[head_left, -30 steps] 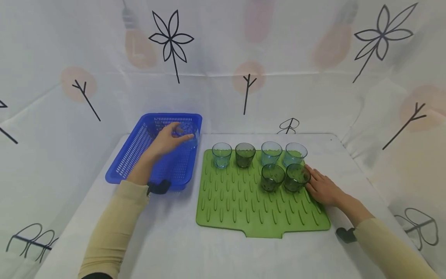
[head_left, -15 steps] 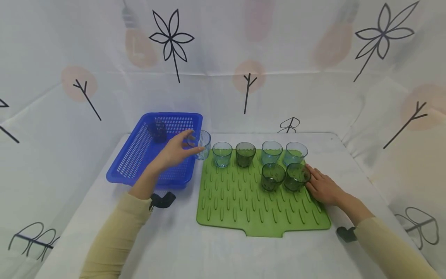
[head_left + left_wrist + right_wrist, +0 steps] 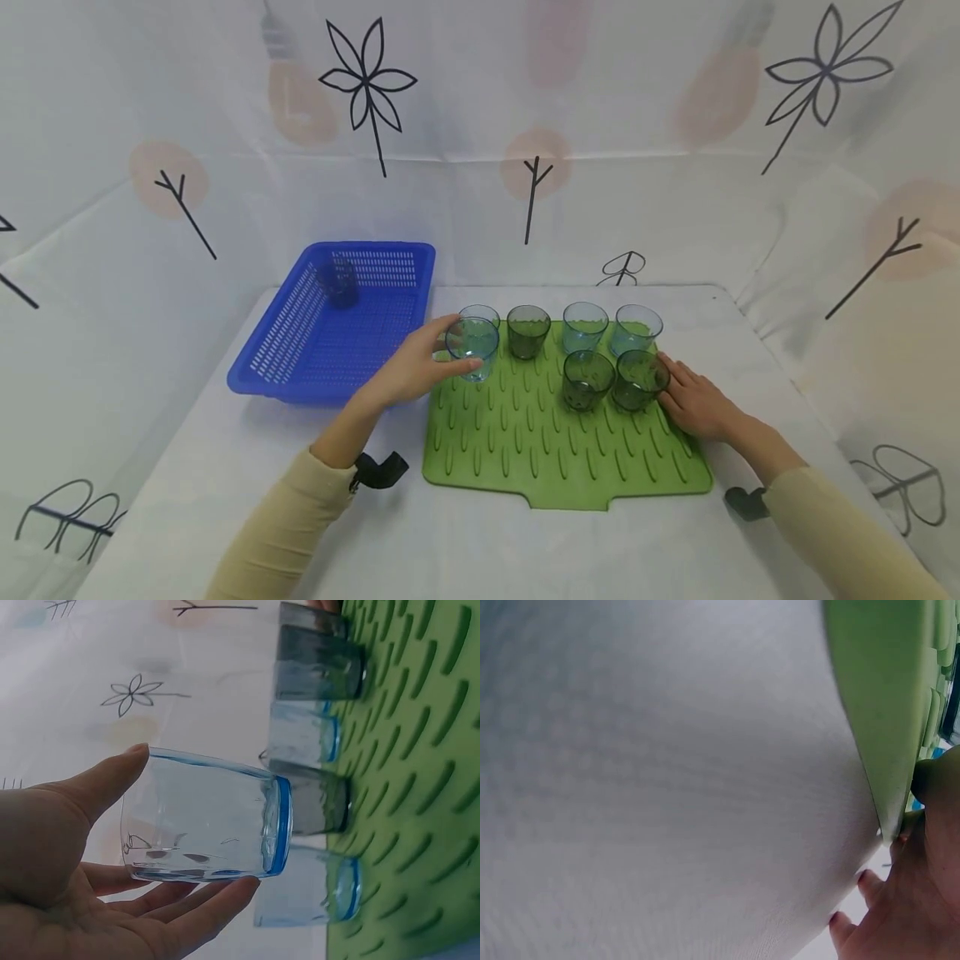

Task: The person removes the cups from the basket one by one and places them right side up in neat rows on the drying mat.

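Observation:
My left hand (image 3: pixel 414 367) grips a clear blue-tinted drinking glass (image 3: pixel 474 343) between thumb and fingers, upright, over the back left of the green drying mat (image 3: pixel 495 467). In the left wrist view the held glass (image 3: pixel 206 817) stays apart from the mat's surface. Behind it stands another blue glass (image 3: pixel 480 313), partly hidden. Dark grey-green glasses (image 3: pixel 528 333) and more blue glasses (image 3: pixel 584 327) stand upright on the mat. My right hand (image 3: pixel 699 402) rests on the mat's right edge with fairly straight fingers, beside a dark glass (image 3: pixel 640 382).
A blue plastic basket (image 3: pixel 330 398) stands on the white table (image 3: pixel 375 533) left of the mat. One dark glass (image 3: pixel 341 283) sits in its back left corner. A patterned white cloth (image 3: pixel 465 208) hangs behind and around the table.
My left hand has carried the blue glass out of the basket, rightward and toward me, to above the mat. The right hand has stayed in place.

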Available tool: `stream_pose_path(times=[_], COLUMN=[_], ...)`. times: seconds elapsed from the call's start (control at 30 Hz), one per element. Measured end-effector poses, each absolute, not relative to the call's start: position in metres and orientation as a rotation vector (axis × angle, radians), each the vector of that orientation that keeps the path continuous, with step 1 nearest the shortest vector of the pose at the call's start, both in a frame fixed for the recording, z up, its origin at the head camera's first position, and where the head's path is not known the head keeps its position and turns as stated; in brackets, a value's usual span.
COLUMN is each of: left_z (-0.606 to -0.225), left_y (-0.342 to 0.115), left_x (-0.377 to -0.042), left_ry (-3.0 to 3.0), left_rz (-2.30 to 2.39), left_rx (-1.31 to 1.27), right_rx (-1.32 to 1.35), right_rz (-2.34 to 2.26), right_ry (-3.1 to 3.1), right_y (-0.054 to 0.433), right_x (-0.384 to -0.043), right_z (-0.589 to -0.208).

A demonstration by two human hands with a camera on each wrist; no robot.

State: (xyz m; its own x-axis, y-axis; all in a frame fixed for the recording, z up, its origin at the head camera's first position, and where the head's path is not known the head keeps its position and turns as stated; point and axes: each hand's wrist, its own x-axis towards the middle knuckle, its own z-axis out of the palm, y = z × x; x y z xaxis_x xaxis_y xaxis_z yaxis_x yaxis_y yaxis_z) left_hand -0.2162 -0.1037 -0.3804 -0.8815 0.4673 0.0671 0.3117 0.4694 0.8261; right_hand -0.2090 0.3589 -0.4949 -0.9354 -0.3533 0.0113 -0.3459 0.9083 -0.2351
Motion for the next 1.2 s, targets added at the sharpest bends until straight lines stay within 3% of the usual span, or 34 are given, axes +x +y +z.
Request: stream_pose_path(times=[0.6,1.2], left_z=[-0.420,-0.439], left_y=[-0.060,-0.045], left_x=[-0.210,-0.221], left_ry=[2.417,2.469], left_rz=[1.403,1.314], left_rx=[0.658,0.634], right_rx=[-0.587,-0.583], right_rz=[-0.340,-0.396], right_ry=[3.029,3.039], right_y=[0.359,0.357], right_x=[-0.209,-0.208], right_z=[-0.494,-0.493])
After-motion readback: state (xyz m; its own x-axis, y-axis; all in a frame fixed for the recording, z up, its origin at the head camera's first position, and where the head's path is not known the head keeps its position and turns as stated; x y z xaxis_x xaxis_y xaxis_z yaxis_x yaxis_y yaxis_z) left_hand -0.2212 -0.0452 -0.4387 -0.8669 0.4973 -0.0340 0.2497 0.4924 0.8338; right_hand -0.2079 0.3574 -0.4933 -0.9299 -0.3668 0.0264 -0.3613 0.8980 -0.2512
